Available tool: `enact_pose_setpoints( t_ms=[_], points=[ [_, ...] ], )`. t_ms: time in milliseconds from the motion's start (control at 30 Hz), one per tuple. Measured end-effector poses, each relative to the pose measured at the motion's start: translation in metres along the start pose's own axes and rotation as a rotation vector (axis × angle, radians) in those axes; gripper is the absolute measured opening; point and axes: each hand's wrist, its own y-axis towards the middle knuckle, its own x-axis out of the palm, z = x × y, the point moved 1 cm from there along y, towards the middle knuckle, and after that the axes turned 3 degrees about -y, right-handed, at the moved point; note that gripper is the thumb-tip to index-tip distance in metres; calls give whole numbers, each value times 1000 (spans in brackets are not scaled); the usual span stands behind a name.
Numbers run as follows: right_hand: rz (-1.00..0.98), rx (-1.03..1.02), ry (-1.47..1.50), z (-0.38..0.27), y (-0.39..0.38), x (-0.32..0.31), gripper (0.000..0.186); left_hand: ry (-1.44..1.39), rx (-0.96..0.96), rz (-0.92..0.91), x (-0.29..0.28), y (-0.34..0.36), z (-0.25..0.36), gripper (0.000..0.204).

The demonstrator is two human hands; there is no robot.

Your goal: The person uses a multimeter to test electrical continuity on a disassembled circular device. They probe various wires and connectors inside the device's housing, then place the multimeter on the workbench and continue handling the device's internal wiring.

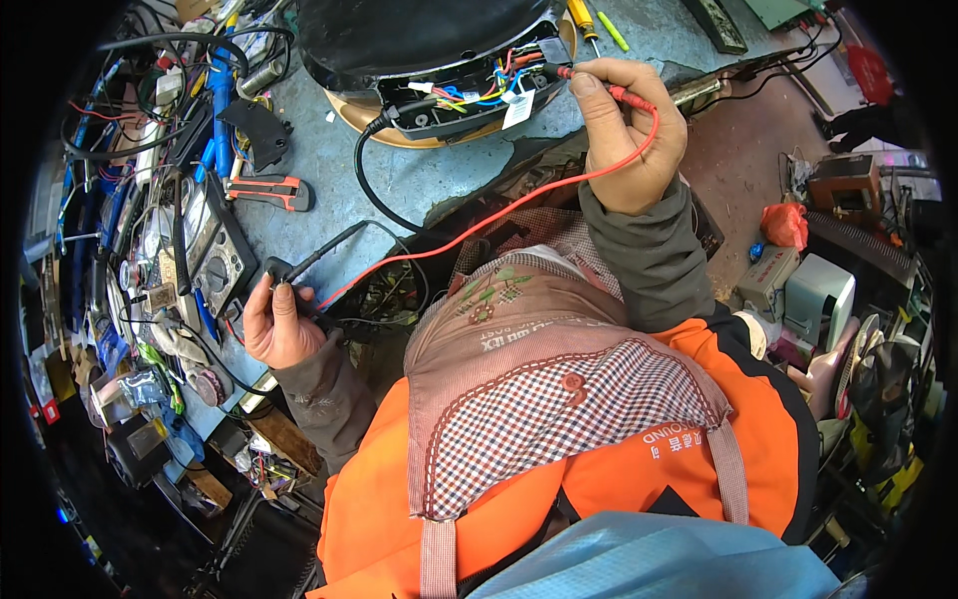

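Observation:
My right hand (pixel 634 140) grips a red test probe (pixel 629 97) near the open wiring compartment (pixel 479 95) of a black and gold appliance (pixel 424 35). My left hand (pixel 284 324) pinches a small black piece (pixel 279 268) with the black test lead at it; what exactly it is I cannot tell. The red lead (pixel 519 205) loops down to the left side. A multimeter (pixel 218 275) lies left of my left hand, and a red-and-black utility knife (pixel 269 193) rests on the blue bench (pixel 349 210).
Tangled cables and tools (pixel 140 120) crowd the bench's left. A yellow screwdriver (pixel 582 18) and green pen (pixel 613 31) lie beyond the appliance. Boxes, a red bag (pixel 783 225) and other equipment stand on the right. A dark leg and shoe (pixel 853 125) show at far right.

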Motion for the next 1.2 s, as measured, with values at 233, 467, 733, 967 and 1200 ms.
enact_pose_setpoints(
  t_ms=[233, 467, 733, 967, 1200],
  points=[
    [-23, 48, -21, -2, 0, -2, 6, -15, 0, -4, 3, 0, 2, 25],
    [-30, 49, -18, -2, -1, -2, 6, -1, -11, 2, 2, 0, 1, 26],
    [-30, 49, 58, -2, -2, -2, 9, -8, -19, 32, 9, -1, 4, 27],
    [58, -86, 92, -20, -17, -8, 8, 6, -22, 0, 11, -1, 7, 26],
    [-418, -94, 71, -41, -54, 17, 16, 28, 18, 27, 34, -7, 30, 24]
  ],
)
